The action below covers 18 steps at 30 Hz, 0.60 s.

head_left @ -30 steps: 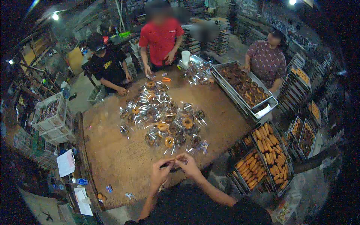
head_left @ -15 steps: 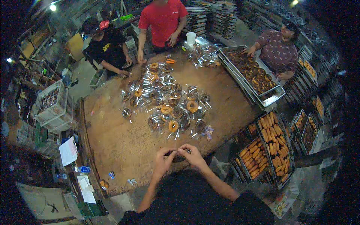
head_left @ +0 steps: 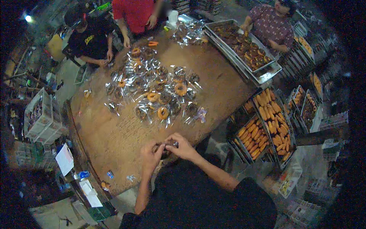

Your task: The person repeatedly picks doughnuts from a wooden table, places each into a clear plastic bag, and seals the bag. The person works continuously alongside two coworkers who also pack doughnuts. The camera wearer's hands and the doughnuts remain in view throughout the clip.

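Close to my body, over the near edge of the table (head_left: pixel 114 145), my left hand (head_left: pixel 151 154) and my right hand (head_left: pixel 182 148) meet with fingertips pinched together. Between them is a dark round doughnut (head_left: pixel 166 152), partly hidden by the fingers; its clear wrap glints near my right fingers. Beyond my hands spreads a heap of wrapped doughnuts, some dark-coated and some plain, such as a golden ring doughnut (head_left: pixel 163 113). A small purple-and-white packet (head_left: pixel 201 114) lies at the heap's near right edge.
Three people stand across the table: one in black (head_left: pixel 89 42), one in red (head_left: pixel 133 15), one in a patterned maroon shirt (head_left: pixel 270 21) at a metal tray of dark doughnuts (head_left: pixel 263 79). Trays of long golden pastries (head_left: pixel 272 114) stand right. Papers (head_left: pixel 65 159) and a white crate (head_left: pixel 44 122) are left.
My view has shifted, so the table sits further left and higher. Both hands still pinch at the doughnut. A wrapped piece now shows at the table's left edge, near the person in black.
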Tool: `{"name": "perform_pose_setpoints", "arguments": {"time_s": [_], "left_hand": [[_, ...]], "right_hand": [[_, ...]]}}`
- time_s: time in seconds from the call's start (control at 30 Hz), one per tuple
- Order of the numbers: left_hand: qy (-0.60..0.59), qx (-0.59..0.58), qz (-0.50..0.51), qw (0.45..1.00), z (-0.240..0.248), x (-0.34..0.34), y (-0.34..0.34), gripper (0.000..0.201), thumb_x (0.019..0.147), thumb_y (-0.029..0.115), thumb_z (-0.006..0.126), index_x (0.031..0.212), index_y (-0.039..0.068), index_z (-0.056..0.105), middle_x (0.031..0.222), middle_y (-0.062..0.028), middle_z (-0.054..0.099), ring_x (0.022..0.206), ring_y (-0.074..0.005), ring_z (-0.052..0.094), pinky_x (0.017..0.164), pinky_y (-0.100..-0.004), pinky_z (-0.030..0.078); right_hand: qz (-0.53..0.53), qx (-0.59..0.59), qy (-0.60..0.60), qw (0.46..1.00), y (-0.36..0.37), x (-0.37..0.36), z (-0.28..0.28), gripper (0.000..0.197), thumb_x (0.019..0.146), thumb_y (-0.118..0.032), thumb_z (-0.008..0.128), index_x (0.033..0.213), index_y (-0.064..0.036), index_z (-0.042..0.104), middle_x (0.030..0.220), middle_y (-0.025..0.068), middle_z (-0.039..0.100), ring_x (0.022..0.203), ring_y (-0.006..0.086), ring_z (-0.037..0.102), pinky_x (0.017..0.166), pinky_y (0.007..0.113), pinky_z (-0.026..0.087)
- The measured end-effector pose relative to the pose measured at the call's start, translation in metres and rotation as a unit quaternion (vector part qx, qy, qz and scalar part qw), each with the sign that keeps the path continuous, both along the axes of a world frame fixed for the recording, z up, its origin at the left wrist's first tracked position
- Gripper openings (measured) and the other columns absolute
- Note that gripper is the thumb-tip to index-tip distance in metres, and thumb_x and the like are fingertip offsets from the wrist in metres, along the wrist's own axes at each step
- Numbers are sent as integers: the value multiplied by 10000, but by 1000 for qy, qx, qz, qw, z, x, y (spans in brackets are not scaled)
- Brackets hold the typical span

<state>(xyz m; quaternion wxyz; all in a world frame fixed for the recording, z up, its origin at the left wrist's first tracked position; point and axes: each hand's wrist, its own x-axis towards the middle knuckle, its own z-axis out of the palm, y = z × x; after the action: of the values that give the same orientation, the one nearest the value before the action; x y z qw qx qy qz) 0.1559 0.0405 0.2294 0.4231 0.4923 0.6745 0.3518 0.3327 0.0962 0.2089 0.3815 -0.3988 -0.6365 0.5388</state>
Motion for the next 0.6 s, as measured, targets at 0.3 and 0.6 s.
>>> {"name": "perform_pose_setpoints", "arguments": {"time_s": [0.3, 0.6], "left_hand": [[-36, -46, 57, 997, -16, -8, -1, 243, 860, 181, 728, 1032, 19, 675, 919, -68, 678, 839, -162, 629, 772, -302, 518], [82, -100, 186, 974, -20, -69, -42, 190, 866, 145, 684, 936, -27, 647, 827, -76, 651, 746, -151, 593, 690, -319, 484]], "right_hand": [[40, -57, -26, 997, 25, 17, -82, 235, 875, -230, 701, 943, -6, 685, 926, 118, 677, 886, 245, 642, 823, 346, 487], [-379, -57, -329, 863, 98, 110, -248, 293, 785, -225, 754, 972, -19, 664, 1111, 198, 637, 987, 351, 625, 827, 422, 498]]}}
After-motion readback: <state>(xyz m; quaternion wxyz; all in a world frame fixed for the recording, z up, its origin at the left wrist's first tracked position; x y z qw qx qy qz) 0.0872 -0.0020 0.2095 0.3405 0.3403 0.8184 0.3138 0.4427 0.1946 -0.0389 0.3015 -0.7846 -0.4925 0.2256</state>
